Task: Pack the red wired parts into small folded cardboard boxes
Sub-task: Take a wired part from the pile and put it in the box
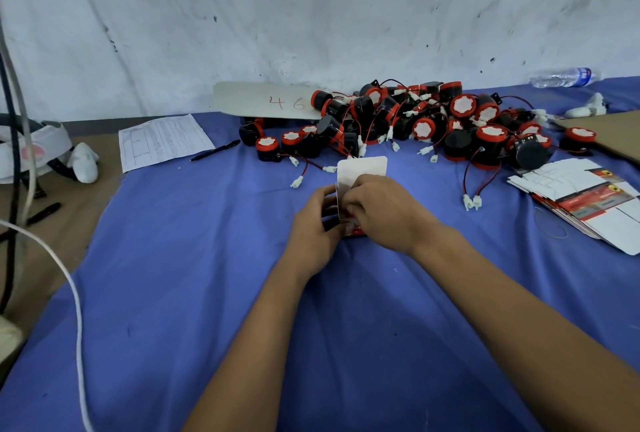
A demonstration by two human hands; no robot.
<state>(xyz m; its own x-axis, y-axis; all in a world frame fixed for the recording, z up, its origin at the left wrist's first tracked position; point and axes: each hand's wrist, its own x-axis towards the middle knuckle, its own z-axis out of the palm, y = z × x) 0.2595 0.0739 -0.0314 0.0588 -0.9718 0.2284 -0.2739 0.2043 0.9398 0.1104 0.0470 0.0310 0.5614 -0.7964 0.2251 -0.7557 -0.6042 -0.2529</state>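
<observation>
A small cardboard box [362, 171] stands on the blue cloth [194, 275] at the centre, its white top flap raised. My left hand [313, 230] grips the box's left side. My right hand [379, 208] curls over the box's opening and pinches a side flap; what lies inside is hidden. Behind the box lies a heap of red-and-black wired parts [415, 120] with red and black leads and white plugs. A stack of flat unfolded boxes [585, 199] sits at the right.
A paper form [162, 140] and a black pen [214, 151] lie at the back left. A white card marked "46" [270, 100] leans by the heap. A water bottle [562, 77] lies at the back right. White cables [74, 310] run down the left.
</observation>
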